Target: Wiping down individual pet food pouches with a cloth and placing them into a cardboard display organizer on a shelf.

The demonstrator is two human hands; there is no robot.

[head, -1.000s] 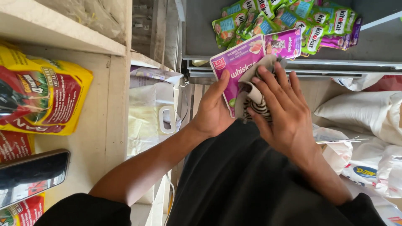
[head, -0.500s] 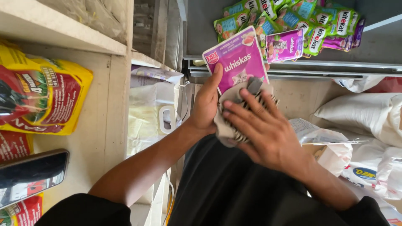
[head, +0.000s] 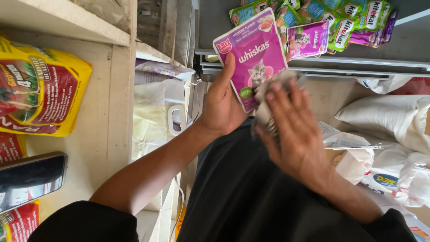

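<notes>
My left hand [head: 222, 105] holds a purple cat-food pouch [head: 248, 51] upright by its lower left edge, thumb along the side. Against the pouch's lower right face my right hand [head: 291, 130] presses a crumpled grey-and-white striped cloth [head: 265, 114]; the fingers are spread and blurred. Both hands are in front of my dark shirt, just below a grey metal shelf [head: 358, 67].
Several green and purple pouches [head: 331, 22] lie on the grey shelf above. A yellow-and-red bag [head: 36, 87] and a dark phone [head: 29, 179] rest on the wooden shelf at left. White sacks [head: 385, 121] pile up at right; plastic-wrapped goods [head: 156, 112] sit between.
My left hand has raised the pouch a little and turned its front fully into view. My right hand with the cloth has slid down from over the pouch to its lower right part.
</notes>
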